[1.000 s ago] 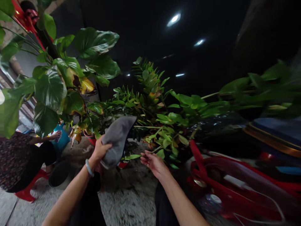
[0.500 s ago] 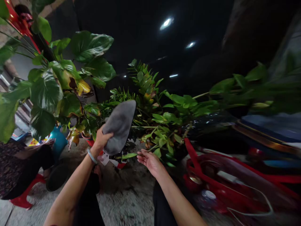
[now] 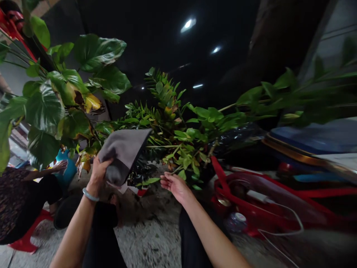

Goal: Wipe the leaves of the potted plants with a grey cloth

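The black ceiling (image 3: 167, 37) is very dark. Small round lights (image 3: 188, 24) shine in it. To the right of the ceiling is a pale gray wall (image 3: 331, 33). To the left of it is a bit of tan wall (image 3: 47, 5). Far below the ceiling is a rough gray floor (image 3: 147, 245), with a red plastic stool (image 3: 23, 243) on it.

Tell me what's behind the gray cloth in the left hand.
Green plant leaves show above and beyond the gray cloth; whatever lies directly behind it is covered.
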Demonstrator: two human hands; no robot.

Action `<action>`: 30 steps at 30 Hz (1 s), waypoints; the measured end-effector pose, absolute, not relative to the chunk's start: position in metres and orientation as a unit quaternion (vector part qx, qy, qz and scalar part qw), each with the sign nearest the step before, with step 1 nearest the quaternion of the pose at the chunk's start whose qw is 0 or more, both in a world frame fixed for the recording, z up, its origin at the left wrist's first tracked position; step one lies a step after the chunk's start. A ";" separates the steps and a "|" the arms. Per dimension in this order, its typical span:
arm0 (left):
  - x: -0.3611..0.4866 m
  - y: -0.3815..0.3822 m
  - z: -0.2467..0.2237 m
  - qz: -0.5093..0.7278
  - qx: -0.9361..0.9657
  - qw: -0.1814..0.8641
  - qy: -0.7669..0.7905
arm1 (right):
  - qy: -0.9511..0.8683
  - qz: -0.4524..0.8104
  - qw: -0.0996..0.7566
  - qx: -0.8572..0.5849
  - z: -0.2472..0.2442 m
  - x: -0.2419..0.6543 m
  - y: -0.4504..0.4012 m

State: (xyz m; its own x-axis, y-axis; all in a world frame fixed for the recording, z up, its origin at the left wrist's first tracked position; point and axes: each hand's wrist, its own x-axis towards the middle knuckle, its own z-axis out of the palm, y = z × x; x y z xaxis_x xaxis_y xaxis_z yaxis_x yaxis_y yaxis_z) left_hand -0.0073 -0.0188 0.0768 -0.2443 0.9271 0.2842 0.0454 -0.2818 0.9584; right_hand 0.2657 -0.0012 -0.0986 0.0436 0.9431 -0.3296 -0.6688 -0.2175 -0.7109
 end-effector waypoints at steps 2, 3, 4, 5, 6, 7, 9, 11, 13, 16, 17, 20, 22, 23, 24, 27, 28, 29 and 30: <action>-0.010 -0.023 0.048 0.563 0.516 0.376 0.526 | -0.171 0.674 0.594 -0.405 -0.097 0.265 -0.004; -0.013 -0.029 0.036 0.531 0.520 0.399 0.538 | -0.169 0.676 0.591 -0.407 -0.096 0.265 -0.005; -0.017 -0.037 0.028 0.508 0.519 0.423 0.541 | -0.169 0.677 0.588 -0.410 -0.096 0.266 -0.005; -0.023 -0.046 0.024 0.499 0.516 0.441 0.539 | -0.169 0.677 0.586 -0.412 -0.097 0.267 -0.006; -0.028 -0.054 0.026 0.504 0.510 0.449 0.533 | -0.171 0.678 0.585 -0.411 -0.097 0.269 -0.005; -0.034 -0.060 0.033 0.525 0.501 0.445 0.526 | -0.174 0.679 0.584 -0.409 -0.097 0.270 -0.005; -0.042 -0.064 0.057 0.588 0.477 0.403 0.515 | -0.179 0.681 0.582 -0.408 -0.098 0.272 -0.003; -0.043 -0.057 0.079 0.641 0.461 0.343 0.509 | -0.177 0.682 0.582 -0.406 -0.097 0.270 -0.001; -0.035 -0.041 0.086 0.661 0.470 0.306 0.499 | -0.171 0.681 0.587 -0.403 -0.095 0.265 0.000; -0.013 -0.022 0.059 0.629 0.498 0.314 0.507 | -0.165 0.677 0.596 -0.399 -0.095 0.258 -0.001; -0.006 -0.021 0.044 0.605 0.504 0.328 0.522 | -0.164 0.674 0.596 -0.406 -0.096 0.257 -0.001; 0.004 -0.037 0.012 0.518 0.534 0.415 0.524 | -0.163 0.664 0.583 -0.439 -0.101 0.259 -0.001; 0.000 -0.053 0.015 0.497 0.544 0.454 0.502 | -0.164 0.663 0.573 -0.452 -0.103 0.265 -0.001; -0.005 -0.058 0.024 0.508 0.542 0.451 0.495 | -0.166 0.665 0.572 -0.451 -0.104 0.268 0.000; -0.011 -0.060 0.036 0.533 0.535 0.434 0.491 | -0.168 0.666 0.573 -0.447 -0.104 0.270 0.000; -0.028 -0.050 0.070 0.628 0.492 0.347 0.493 | -0.170 0.673 0.581 -0.425 -0.102 0.273 0.001; -0.032 -0.043 0.074 0.645 0.480 0.324 0.498 | -0.168 0.674 0.585 -0.419 -0.101 0.272 0.001; -0.034 -0.036 0.073 0.651 0.475 0.309 0.506 | -0.166 0.674 0.588 -0.415 -0.100 0.270 0.000; -0.035 -0.029 0.067 0.644 0.477 0.299 0.519 | -0.165 0.674 0.591 -0.411 -0.098 0.268 -0.001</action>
